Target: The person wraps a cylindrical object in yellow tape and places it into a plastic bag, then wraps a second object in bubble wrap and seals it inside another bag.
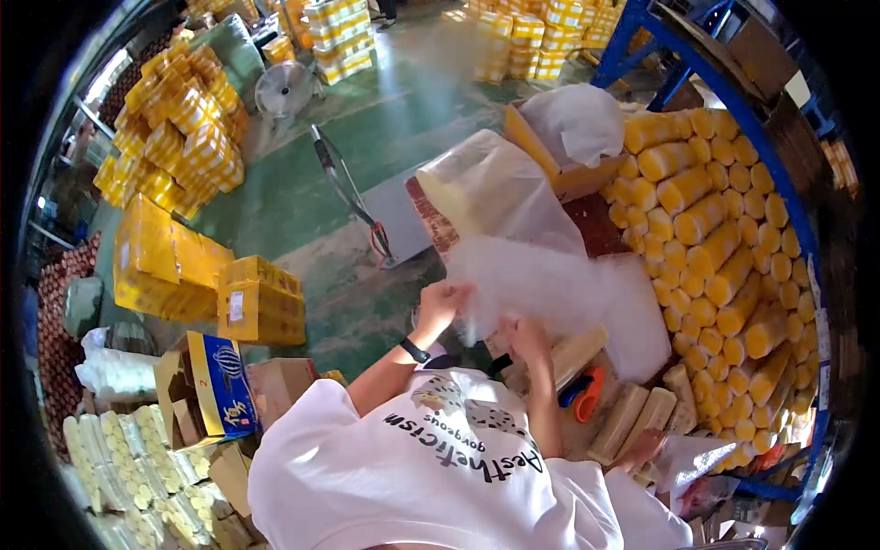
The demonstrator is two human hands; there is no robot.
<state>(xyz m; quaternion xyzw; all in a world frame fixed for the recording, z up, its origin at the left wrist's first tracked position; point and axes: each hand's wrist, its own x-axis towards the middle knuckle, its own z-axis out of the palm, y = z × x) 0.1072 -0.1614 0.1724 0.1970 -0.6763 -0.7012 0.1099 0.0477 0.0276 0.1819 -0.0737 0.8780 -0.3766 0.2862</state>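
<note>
My left hand [444, 304], below a black wristband, pinches the near left edge of a translucent plastic sheet [532, 284]. My right hand [527, 337] is closed at the sheet's lower edge, a little to the right and nearer to me. The thin plastic spreads out beyond both hands and looks crumpled. Behind it lies a thick pile or roll of clear plastic [500, 179] on a reddish-brown surface. Close to my right forearm are an orange-handled tool [588, 396], perhaps a tape dispenser, and several wrapped pale cylindrical packs [628, 422].
Yellow-ended rolls [715, 229] are stacked at the right beside a blue metal frame [779, 165]. Taped yellow cartons [261, 298] and a blue-yellow box [220, 390] stand left. A trolley handle [344, 188] and a fan [284, 90] are farther off. Bare skin [644, 447] shows lower right.
</note>
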